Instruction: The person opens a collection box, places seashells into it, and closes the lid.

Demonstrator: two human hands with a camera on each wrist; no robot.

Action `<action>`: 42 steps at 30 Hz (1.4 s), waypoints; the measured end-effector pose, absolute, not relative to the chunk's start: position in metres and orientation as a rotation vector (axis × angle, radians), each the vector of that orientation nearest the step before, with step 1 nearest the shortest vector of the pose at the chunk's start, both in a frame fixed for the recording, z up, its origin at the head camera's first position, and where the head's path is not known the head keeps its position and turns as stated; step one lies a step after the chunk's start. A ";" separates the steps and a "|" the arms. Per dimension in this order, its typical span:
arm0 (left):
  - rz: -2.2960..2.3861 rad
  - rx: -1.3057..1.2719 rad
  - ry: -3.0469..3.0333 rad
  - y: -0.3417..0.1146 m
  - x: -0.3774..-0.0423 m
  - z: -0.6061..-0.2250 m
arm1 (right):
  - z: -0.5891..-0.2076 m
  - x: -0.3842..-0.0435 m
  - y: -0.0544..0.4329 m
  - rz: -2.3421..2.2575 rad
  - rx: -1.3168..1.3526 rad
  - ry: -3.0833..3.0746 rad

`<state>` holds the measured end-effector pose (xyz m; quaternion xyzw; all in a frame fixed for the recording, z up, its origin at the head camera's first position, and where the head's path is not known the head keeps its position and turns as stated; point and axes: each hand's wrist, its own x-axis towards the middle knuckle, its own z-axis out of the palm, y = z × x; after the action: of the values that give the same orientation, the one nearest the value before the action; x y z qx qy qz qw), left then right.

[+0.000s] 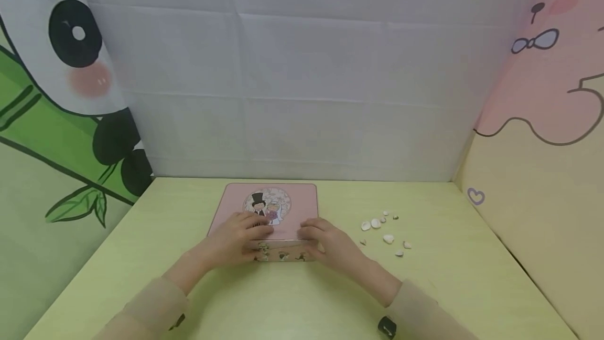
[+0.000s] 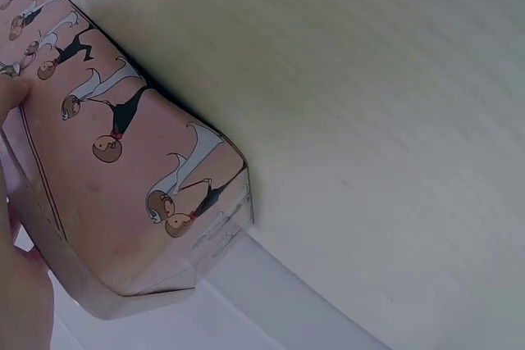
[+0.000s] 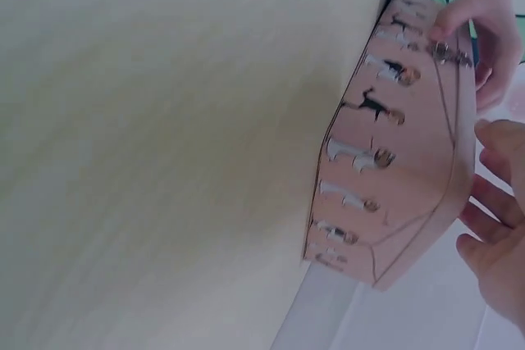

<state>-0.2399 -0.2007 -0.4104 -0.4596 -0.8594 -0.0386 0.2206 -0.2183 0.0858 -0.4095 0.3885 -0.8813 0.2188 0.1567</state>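
A pink tin box point(image 1: 301, 201) stands on the table, its lid closed and printed with a bride and groom. Small dancing couples run along its front wall point(image 2: 90, 170). My left hand point(image 1: 233, 237) grips the front edge left of the middle, fingers over the lid and thumb on the front. In the right wrist view that thumb lies by a small metal clasp point(image 3: 441, 52). At the front right corner, my right hand point(image 1: 336, 244) rests its loosely bent fingertips on the lid, with its thumb point(image 3: 472, 247) held apart from the fingers, near the lid's edge.
Several small white shells point(image 1: 388, 238) lie scattered on the pale yellow table point(image 1: 292, 303), right of the box. A white cloth wall point(image 1: 306, 93) rises behind the table. Cartoon-printed panels point(image 1: 533, 182) flank it at both sides.
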 end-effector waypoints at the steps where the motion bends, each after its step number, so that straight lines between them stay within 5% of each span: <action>1: -0.143 -1.274 -2.383 -0.202 -0.241 -0.410 | -0.409 -0.216 0.083 0.662 1.111 -2.494; 18: -0.550 -1.168 -2.569 -0.211 -0.246 -0.410 | -0.434 -0.188 0.031 1.731 0.807 -2.593; 35: -0.584 -1.166 -2.538 -0.212 -0.248 -0.416 | -0.466 -0.182 0.000 2.190 0.496 -2.364; 42: -0.581 -1.156 -2.554 -0.212 -0.247 -0.415 | -0.471 -0.176 -0.018 2.429 0.179 -2.179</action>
<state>-0.2466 -0.2117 -0.4151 -0.4000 -0.8833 -0.2011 0.1389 -0.1757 -0.0177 -0.4714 0.0547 -0.6655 0.7417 -0.0633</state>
